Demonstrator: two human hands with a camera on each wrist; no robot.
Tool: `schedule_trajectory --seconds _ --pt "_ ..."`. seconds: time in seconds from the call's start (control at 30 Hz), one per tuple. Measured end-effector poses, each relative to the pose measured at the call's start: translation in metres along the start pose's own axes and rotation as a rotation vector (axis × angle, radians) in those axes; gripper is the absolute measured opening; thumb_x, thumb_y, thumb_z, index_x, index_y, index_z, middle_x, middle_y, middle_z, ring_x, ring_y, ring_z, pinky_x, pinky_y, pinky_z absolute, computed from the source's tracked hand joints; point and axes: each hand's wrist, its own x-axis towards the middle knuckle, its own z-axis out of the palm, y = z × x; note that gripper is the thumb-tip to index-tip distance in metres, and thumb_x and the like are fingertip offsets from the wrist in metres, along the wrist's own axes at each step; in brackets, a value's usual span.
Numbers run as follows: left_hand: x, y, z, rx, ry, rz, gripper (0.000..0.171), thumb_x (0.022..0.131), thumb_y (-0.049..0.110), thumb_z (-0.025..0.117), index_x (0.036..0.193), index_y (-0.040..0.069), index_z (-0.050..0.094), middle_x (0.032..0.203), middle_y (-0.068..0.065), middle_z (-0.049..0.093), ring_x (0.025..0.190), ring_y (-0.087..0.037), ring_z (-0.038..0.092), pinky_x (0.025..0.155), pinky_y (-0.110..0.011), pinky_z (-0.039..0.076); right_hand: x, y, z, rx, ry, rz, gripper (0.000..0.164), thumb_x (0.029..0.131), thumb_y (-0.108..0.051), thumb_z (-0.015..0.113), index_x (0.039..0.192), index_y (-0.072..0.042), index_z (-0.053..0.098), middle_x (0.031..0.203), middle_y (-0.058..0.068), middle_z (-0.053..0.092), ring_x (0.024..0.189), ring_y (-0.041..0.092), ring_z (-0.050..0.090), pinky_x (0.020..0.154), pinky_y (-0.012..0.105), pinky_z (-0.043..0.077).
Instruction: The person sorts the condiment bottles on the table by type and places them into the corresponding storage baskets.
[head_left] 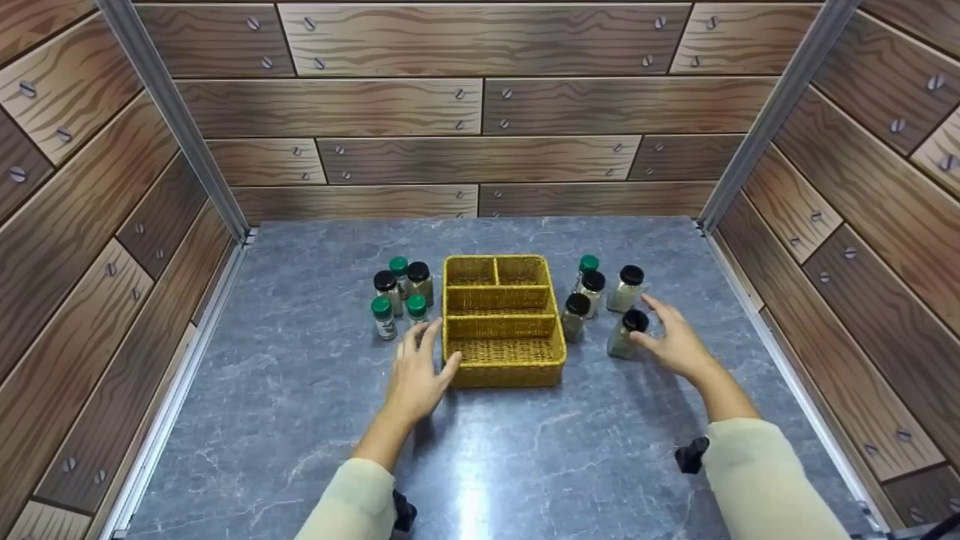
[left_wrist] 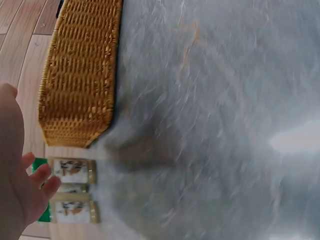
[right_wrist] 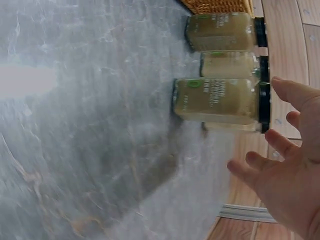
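Observation:
A yellow-brown woven basket (head_left: 504,375) with several compartments stands mid-table, and nothing shows inside it. Spread fingers of my left hand (head_left: 418,379) hover at the basket's front left corner, near a green-capped spice jar (head_left: 383,318); that hand holds nothing. On the other side, my right hand (head_left: 679,346) is beside a black-capped spice jar (head_left: 628,334), thumb near its cap, fingers apart. The right wrist view shows this jar (right_wrist: 215,100) upright with greenish-brown contents, and the hand (right_wrist: 285,165) is not wrapped around it. Whether the thumb touches the cap I cannot tell.
Several green- and black-capped jars cluster left of the basket, including a black-capped jar (head_left: 418,282). To its right stand more, among them a black-capped jar (head_left: 576,318) and a green-capped jar (head_left: 588,271). Wood-patterned walls (head_left: 480,105) enclose the grey marbled table (head_left: 525,465) on three sides.

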Motion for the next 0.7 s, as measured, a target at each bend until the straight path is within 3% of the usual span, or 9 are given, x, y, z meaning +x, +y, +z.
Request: schedule_trajectory --seconds 0.23,0.37,0.53,0.6,0.7 --pt "-0.001 -0.009 0.02 -0.306 -0.087 -0.061 0.071 0.107 0.041 0.068 0.166 0.014 0.04 0.165 -0.029 0.037 0.152 -0.056 0.043 0.122 -0.072 0.039 0.007 0.011 0.014 0.212 -0.014 0.055 0.08 0.106 -0.013 0.069 0.17 0.001 0.023 0.17 0.038 0.026 0.153 0.065 0.035 0.124 0.068 0.041" --pt "0.001 -0.013 0.029 -0.437 -0.095 -0.094 0.074 0.106 0.044 0.069 0.167 0.013 0.04 0.17 -0.029 0.031 0.154 -0.058 0.039 0.124 -0.075 0.035 0.008 0.013 0.019 0.252 -0.006 0.076 0.075 0.107 -0.009 0.066 0.169 0.002 0.025 0.171 0.037 0.027 0.154 0.061 0.037 0.122 0.056 0.047" --pt "0.003 -0.016 0.038 -0.564 -0.079 -0.098 0.076 0.104 0.039 0.074 0.167 0.014 0.04 0.172 -0.027 0.029 0.156 -0.055 0.037 0.127 -0.073 0.033 0.009 0.013 0.023 0.285 0.01 0.107 0.07 0.107 -0.003 0.064 0.168 0.0 0.029 0.171 0.037 0.029 0.151 0.06 0.043 0.093 0.032 0.063" --pt "0.003 -0.017 0.041 -0.594 -0.068 -0.097 0.074 0.104 0.032 0.074 0.167 0.014 0.04 0.173 -0.027 0.028 0.158 -0.053 0.036 0.128 -0.072 0.031 0.01 0.013 0.025 0.293 0.015 0.12 0.069 0.107 -0.002 0.062 0.168 -0.001 0.03 0.169 0.037 0.03 0.146 0.058 0.049 0.082 0.03 0.064" --pt "0.003 -0.017 0.047 -0.623 -0.044 -0.097 0.073 0.104 0.023 0.074 0.167 0.014 0.039 0.173 -0.027 0.028 0.16 -0.051 0.033 0.129 -0.072 0.028 0.011 0.013 0.027 0.279 0.027 0.135 0.065 0.108 -0.002 0.061 0.166 -0.003 0.033 0.167 0.036 0.033 0.137 0.054 0.056 0.081 0.036 0.067"
